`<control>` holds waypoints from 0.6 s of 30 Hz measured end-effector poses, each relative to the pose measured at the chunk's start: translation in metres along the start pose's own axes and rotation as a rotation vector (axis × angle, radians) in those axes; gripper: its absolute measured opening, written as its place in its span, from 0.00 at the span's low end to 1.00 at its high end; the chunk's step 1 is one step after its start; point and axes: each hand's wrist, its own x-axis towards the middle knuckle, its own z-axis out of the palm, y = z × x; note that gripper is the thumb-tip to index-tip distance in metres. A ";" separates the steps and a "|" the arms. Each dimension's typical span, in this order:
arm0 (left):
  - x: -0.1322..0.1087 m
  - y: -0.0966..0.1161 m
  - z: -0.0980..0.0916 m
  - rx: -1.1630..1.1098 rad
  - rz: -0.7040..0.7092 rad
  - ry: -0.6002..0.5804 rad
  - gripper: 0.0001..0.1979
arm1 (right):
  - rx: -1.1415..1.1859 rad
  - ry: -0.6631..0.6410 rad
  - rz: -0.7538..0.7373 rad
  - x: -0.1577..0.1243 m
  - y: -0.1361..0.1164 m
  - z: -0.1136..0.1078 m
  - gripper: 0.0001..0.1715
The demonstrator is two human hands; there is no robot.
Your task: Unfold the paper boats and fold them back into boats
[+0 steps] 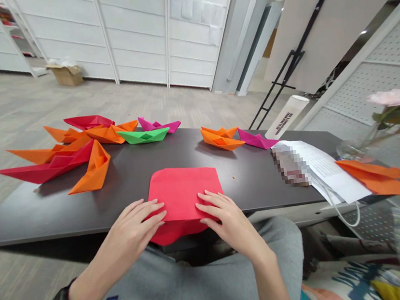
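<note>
A sheet of red paper (181, 191) lies at the front edge of the dark table, part of it hanging over the edge towards my lap. Its far left corner looks rounded or curled. My left hand (136, 226) rests on the sheet's left side, fingers stretched out flat. On the right side lies my right hand (222, 213), its fingers spread over the paper and the thumb near the table edge. Neither hand grasps anything. Whether the paper is one layer or folded underneath I cannot tell.
Several folded paper boats stand on the table (129, 202), among them a red boat (52, 165), a green boat (143, 136) and a purple boat (257, 139). To the right lie white printed sheets (322, 169), a white cable (354, 221), orange paper (378, 176) and a flower vase (353, 150).
</note>
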 end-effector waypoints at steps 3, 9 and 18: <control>-0.001 0.009 -0.017 -0.105 -0.061 0.166 0.11 | 0.131 0.035 0.061 -0.005 -0.017 -0.015 0.14; -0.002 0.026 -0.044 -0.459 -0.639 0.487 0.24 | 0.458 0.500 0.413 -0.013 -0.036 -0.021 0.16; 0.017 0.044 -0.025 -1.277 -0.931 0.143 0.32 | 0.877 0.405 0.455 0.001 -0.031 0.024 0.17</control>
